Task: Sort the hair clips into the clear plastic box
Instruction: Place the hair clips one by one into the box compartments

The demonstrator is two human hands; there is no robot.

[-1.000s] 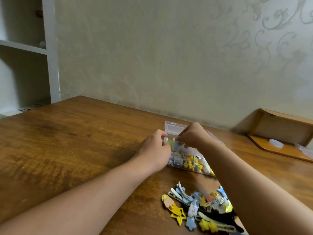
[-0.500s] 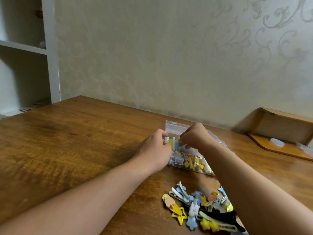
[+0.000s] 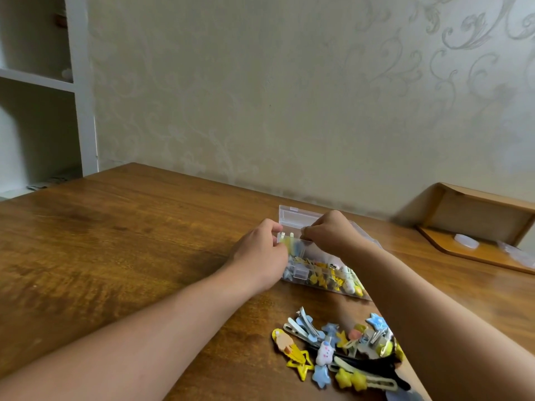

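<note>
Clips first: the loose heap of small plastic and metal hair clips (image 3: 341,351), yellow stars, blue stars and a long black one, lies on the brown wooden table (image 3: 115,241) at 5 o'clock, nearest me. I judge them light, stiff and a little slippery; each is best pinched across its flat body, not by the glued-on ornament.

Further out, at 3 o'clock from my left wrist, sits the clear plastic box (image 3: 321,273), lid raised at 12 o'clock, already part-filled with yellow and white clips. It looks thin-walled and likely to skate if pushed.

My left hand (image 3: 260,256) curls against the box's left end, fingertips on pale clips standing at its rim. My right hand (image 3: 333,233) pinches at the same row; what exactly it grips, I cannot tell.

Against half a second ago, both hands remain at that corner, barely shifted; the heap is unchanged.
</note>
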